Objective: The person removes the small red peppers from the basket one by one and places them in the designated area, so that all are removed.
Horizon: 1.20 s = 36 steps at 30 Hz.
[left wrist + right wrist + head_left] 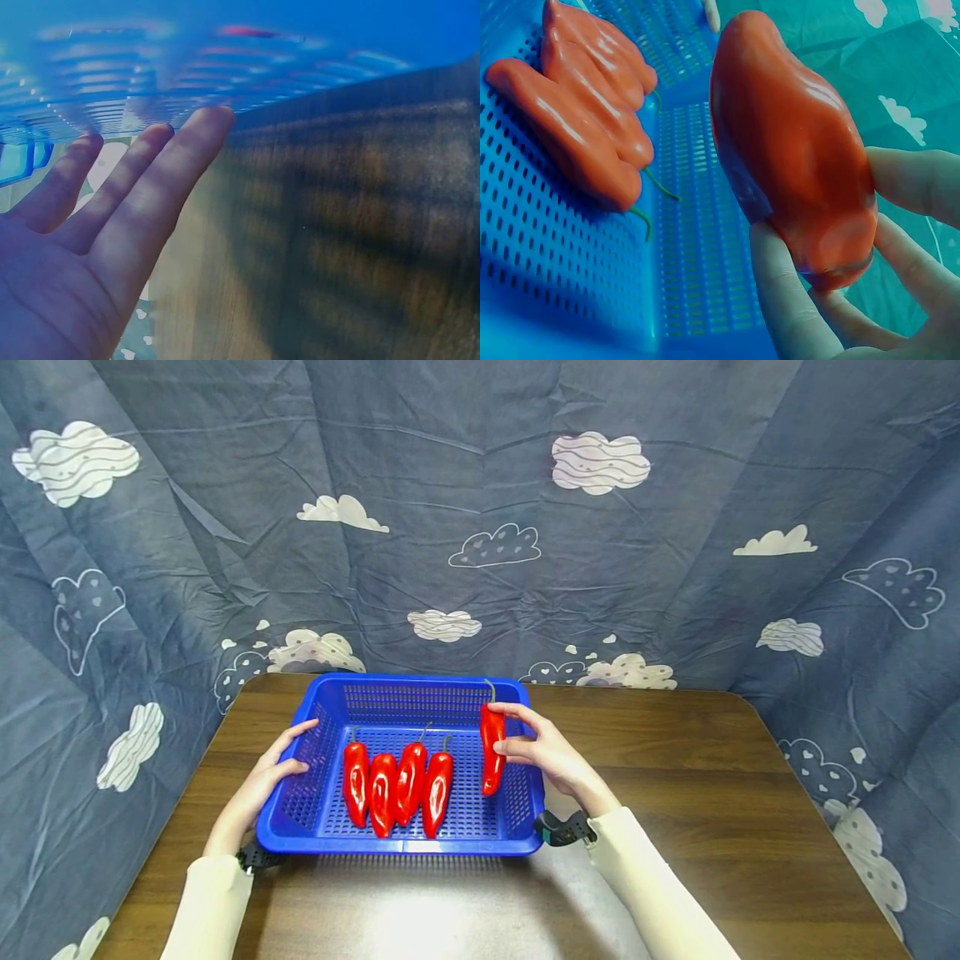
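A blue plastic basket (405, 846) with perforated walls stands on the table. Several glossy red peppers (382, 793) with green stems lie side by side in its left and middle part. At the basket's right side, my right hand (551, 752) pinches another red pepper (787, 142) between thumb and fingers, its stem pointing to the back in the head view. My left hand (255, 789) holds the basket's left rim, with thumb and a finger over the inner side. In the left wrist view, straight fingers (161, 199) touch the outside of the wall.
The brown wooden table (660, 793) extends to the right of the basket, with a bright glare at the front. A dark blue-grey curtain (420, 460) with white clouds hangs behind and at both sides. A dark strap (566, 828) sits on the right wrist.
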Tool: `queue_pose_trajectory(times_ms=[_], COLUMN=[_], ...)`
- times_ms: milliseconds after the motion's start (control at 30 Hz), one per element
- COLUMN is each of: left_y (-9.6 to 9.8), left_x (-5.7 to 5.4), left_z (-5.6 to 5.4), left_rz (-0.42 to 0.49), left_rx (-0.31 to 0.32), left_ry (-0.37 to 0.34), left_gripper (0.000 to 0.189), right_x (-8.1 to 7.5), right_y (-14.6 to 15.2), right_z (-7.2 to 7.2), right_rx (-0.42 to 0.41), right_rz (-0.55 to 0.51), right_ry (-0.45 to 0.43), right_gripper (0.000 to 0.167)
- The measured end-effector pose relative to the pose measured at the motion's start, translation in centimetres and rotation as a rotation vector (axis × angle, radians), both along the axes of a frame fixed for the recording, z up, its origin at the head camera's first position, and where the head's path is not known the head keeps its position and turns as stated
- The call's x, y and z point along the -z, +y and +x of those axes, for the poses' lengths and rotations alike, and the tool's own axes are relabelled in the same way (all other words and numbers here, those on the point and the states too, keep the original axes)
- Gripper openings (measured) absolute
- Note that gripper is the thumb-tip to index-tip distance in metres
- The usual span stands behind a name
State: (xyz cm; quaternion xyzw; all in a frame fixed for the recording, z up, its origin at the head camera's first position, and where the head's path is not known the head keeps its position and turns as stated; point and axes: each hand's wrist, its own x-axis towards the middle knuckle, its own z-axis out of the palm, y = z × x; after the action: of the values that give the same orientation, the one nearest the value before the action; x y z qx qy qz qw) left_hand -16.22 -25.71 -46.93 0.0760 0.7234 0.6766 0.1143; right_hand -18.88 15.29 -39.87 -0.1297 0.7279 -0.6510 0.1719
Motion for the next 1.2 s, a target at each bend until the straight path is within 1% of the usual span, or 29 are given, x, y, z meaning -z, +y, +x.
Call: queue_pose_trajectory(times_ms=[200, 567, 833, 967, 1200], left_y=[0.0, -0.1, -0.1, 0.0, 0.0], left_x=[0.1, 0.2, 0.2, 0.1, 0.0], left_z=[-0.1, -0.2, -0.1, 0.0, 0.0], left_rz=[-0.012, -0.026, 0.004, 0.023, 0.004], left_rx=[-0.001, -0.011, 0.011, 0.012, 0.006], left_ry=[0.000, -0.017, 0.028, 0.027, 0.019], left_gripper=[0.059, 0.060, 0.060, 0.061, 0.060], right_x=[0.0, 0.2, 0.8, 1.0, 1.1], right_y=[1.2, 3.2, 4.4, 4.9, 5.8], right_z=[-0.1, 0.0, -0.1, -0.1, -0.2], right_rx=[0.001, 0.018, 0.041, 0.053, 0.072], right_rz=[-0.002, -0.076, -0.082, -0.083, -0.095], right_ry=[0.020, 0.004, 0.034, 0.040, 0.026], right_gripper=[0.058, 0.059, 0.057, 0.058, 0.057])
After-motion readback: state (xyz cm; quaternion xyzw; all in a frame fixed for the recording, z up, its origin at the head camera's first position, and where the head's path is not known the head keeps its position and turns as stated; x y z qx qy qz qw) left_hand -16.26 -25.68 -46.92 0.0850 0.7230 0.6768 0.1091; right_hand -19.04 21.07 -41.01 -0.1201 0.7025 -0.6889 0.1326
